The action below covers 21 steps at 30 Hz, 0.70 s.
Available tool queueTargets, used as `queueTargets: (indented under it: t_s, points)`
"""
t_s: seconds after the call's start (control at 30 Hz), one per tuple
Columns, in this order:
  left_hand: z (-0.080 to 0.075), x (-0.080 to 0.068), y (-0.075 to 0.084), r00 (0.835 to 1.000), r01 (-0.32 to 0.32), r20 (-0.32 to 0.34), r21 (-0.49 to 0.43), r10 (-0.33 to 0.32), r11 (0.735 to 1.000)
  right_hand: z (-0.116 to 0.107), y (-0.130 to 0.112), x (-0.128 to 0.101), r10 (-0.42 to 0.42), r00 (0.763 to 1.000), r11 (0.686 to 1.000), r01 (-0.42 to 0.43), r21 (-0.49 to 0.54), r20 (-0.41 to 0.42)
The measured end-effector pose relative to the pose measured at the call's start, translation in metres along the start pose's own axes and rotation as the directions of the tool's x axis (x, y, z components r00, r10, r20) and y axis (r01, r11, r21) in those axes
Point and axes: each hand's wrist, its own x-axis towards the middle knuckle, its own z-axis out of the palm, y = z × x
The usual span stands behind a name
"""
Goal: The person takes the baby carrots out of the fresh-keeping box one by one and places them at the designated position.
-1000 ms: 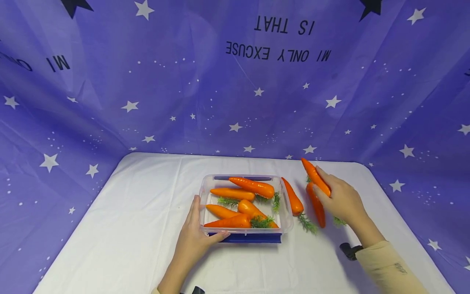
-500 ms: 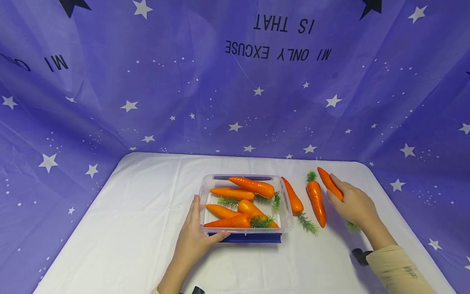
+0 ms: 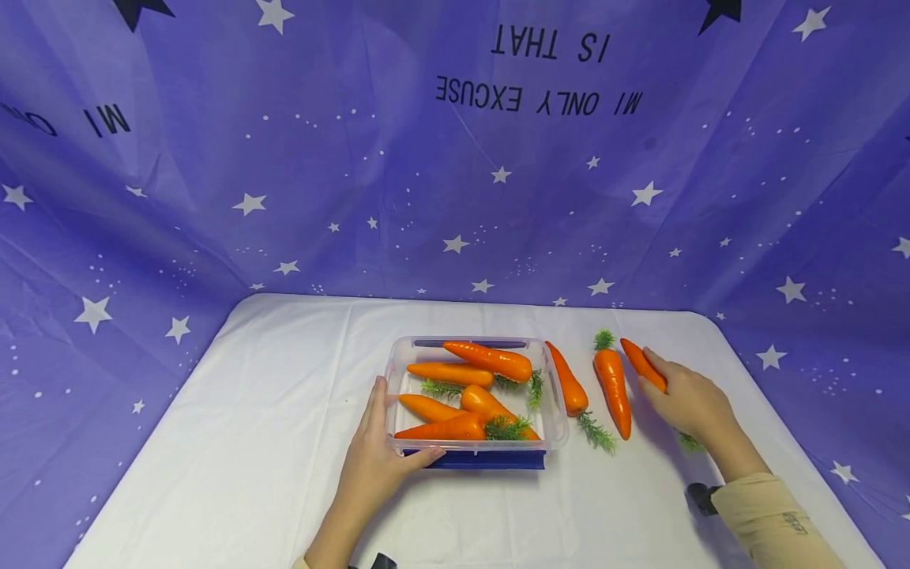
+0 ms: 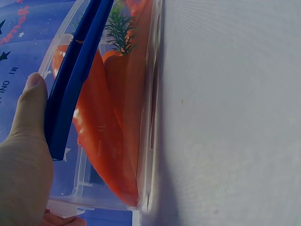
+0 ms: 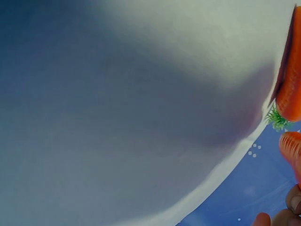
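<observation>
My left hand [image 3: 377, 450] grips the near left corner of a clear plastic storage box [image 3: 419, 344], thumb on its front rim and fingers along its left side. In the left wrist view the thumb lies beside a blue latch [image 4: 75, 89]. Several orange carrots [image 3: 490, 359] with green tops lie inside the box. My right hand [image 3: 693, 403] holds a carrot [image 3: 643, 365] near the table's right side, its pointed end away from me. Green leaves [image 3: 690, 442] show under that wrist. In the right wrist view the held carrot [image 5: 292, 150] and fingertips are partly cut off.
Between the box and my right hand, one carrot [image 3: 567, 383] leans its tip at the box's right rim and another carrot [image 3: 613, 391] lies with its leafy end away from me. A white cloth [image 3: 249, 442] covers the table. A purple star-printed curtain [image 3: 455, 197] rises behind it.
My right hand has moved right and toward me with its carrot, uncovering the carrot beside it. The left hand and the box have stayed in place.
</observation>
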Motion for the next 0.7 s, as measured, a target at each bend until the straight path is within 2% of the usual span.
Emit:
queueTargets:
  t_s: [0.17,0.7]
  points:
    - [0.0,0.0,0.001,1.0,-0.004,-0.002,-0.001,0.004,1.0,0.004,0.002,0.001,0.012,0.999,1.0,-0.012,-0.013,0.04]
    - [0.0,0.0,0.001,1.0,0.006,0.004,-0.014,-0.006,1.0,0.011,0.012,0.0,0.012,0.997,0.999,-0.009,-0.044,0.078]
